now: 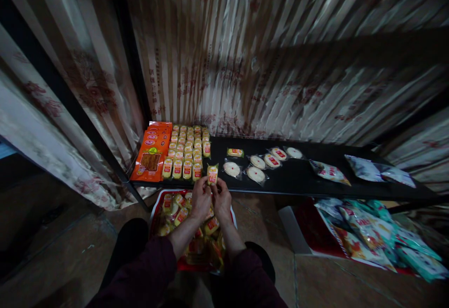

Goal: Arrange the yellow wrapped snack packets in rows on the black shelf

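Observation:
Between the fingertips of my left hand [201,201] and my right hand [222,199] is a small wrapped cake [212,174] in yellow packaging with a red and white label. Both hands pinch it upright at the front edge of the black shelf [224,148]. Just left of it, rows of matching wrapped cakes [187,169] stand close together on the shelf. Below my hands sits a red box [153,221] with a white rim, filled with more loose wrapped cakes [182,215]. My wrists partly cover that box.
Orange snack packets [151,158] overlap at the shelf's left end. Round white wrapped pastries [256,174] and a single yellow packet [235,152] lie mid-shelf. Farther right are white bags [365,168]. An open carton [301,233] with bagged snacks stands on the floor; curtains [245,65] hang behind.

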Available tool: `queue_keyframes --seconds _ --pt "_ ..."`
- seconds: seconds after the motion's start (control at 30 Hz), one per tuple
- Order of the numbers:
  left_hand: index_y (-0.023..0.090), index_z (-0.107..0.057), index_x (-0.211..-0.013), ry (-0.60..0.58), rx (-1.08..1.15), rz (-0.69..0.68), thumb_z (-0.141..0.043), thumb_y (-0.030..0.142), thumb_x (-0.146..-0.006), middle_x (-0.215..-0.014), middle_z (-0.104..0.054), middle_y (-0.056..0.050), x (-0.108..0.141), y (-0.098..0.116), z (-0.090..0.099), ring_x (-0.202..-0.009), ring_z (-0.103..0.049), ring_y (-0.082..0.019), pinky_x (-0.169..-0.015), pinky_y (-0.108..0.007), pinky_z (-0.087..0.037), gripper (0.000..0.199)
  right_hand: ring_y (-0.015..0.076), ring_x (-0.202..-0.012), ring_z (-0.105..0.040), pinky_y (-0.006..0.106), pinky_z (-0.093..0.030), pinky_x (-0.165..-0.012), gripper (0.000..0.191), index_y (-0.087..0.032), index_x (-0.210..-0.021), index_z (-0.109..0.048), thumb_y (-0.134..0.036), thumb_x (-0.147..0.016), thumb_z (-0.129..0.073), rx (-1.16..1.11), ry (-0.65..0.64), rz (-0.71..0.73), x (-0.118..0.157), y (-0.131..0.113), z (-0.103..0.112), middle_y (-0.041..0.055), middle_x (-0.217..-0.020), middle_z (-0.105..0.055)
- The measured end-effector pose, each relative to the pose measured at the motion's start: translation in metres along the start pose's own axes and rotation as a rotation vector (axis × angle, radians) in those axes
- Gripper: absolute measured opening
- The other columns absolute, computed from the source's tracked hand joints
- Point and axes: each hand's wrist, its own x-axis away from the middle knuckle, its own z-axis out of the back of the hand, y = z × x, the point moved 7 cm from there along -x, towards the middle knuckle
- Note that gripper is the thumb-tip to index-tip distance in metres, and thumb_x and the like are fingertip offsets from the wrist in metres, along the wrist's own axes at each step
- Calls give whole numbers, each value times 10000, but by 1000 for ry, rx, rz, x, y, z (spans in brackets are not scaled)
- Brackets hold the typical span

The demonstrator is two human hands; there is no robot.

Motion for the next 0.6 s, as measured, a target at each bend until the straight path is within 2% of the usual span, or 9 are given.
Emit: queue_keyframes --seconds 0.17,0.33,0.6 --pt "147 -607 -1099 -5 -103 -17 -438 88 -791 -1182 -616 -107 -13 5 -7 -1112 -551 -181 -1032 -342 -389 357 229 -909 -643 349 -475 -849 439 -161 -1107 -614 -444 -791 -501 -4 -10 -22 -17 5 -6 101 -1023 -698" --pt "162 -628 -1085 7 -169 -32 -445 75 -768 -1192 -623 -94 -26 8 -15 -1150 -543 -186 -1060 -349 -369 376 215 -800 -638 338 -486 -779 426 -158 -1045 -630 -453 -766 -500 -13 7 -18 -34 3 -11 81 -907 -702" --pt "126 -625 -1060 23 -175 -75 -442 65 -770 -1134 -632 -121 -54 21 -30 -1091 -570 -183 -1016 -329 -414 348 219 -772 -621 356 -482 -765 446 -162 -1015 -640 -474 -739 -482 13 15 -5 -69 2 -17 76 -883 -696"
